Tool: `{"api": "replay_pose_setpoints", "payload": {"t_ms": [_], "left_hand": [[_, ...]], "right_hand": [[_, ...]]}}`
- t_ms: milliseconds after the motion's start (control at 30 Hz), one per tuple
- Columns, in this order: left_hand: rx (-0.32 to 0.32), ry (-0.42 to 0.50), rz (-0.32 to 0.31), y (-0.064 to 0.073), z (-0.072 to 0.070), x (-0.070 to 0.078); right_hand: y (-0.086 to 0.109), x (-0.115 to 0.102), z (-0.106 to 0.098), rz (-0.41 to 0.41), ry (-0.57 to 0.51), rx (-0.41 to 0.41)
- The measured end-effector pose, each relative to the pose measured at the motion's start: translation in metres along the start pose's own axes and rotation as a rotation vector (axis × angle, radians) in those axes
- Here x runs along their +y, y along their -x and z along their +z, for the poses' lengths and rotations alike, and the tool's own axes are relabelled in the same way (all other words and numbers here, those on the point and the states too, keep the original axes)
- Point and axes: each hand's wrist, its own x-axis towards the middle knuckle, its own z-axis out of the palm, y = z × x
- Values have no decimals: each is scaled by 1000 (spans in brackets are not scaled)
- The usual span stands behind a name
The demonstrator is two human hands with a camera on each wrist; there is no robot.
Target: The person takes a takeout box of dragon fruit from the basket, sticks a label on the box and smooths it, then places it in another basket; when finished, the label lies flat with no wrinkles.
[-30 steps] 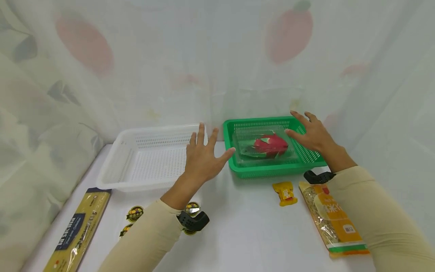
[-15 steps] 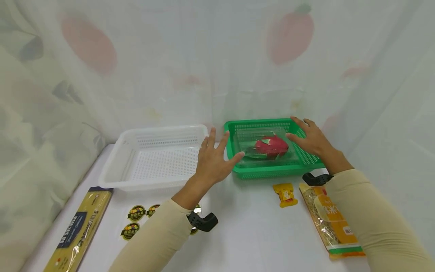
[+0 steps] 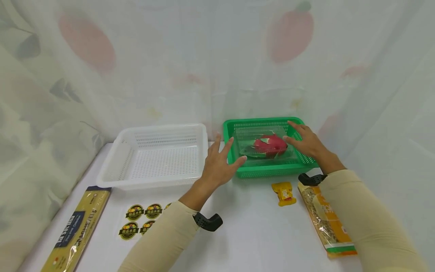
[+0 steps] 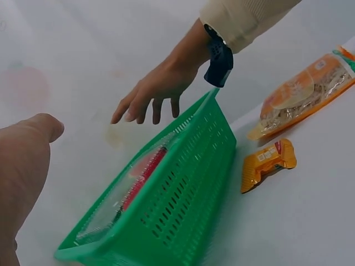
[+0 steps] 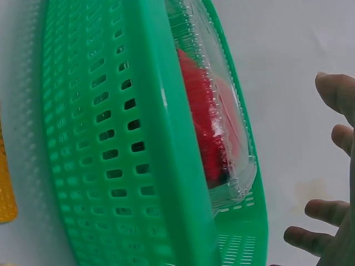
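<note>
A clear plastic clamshell box (image 3: 248, 151) with a red dragon fruit (image 3: 270, 145) inside lies in the green basket (image 3: 268, 172). My right hand (image 3: 307, 142) hovers over that basket's right part, fingers spread and thumb toward the box. To the left of the basket, my left hand (image 3: 217, 164) hangs with straight, spread fingers, its thumb near the basket's left rim. Neither hand holds anything. In the right wrist view the box (image 5: 236, 188) shows beyond the green rim, apart from the fingertips.
A white basket (image 3: 110, 166) stands left of the green one. Spaghetti (image 3: 76, 230) lies at far left, round stickers (image 3: 134, 212) near the left forearm. A small yellow packet (image 3: 284, 193) and an orange-labelled bag (image 3: 326, 223) lie in front of the green basket, the bag partly under the right sleeve.
My left hand has moved right, from over the white basket's edge toward the green basket. My right hand has shifted slightly left and down, closer to the box.
</note>
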Motion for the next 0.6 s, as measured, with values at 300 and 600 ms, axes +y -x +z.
{"api": "replay_pose_setpoints", "payload": {"t_ms": [300, 600], "left_hand": [[22, 83, -12, -1, 18, -11], [19, 88, -37, -2, 33, -19]], "right_hand": [[-6, 2, 9, -37, -48, -26], [-12, 3, 16, -44, -69, -99]]}}
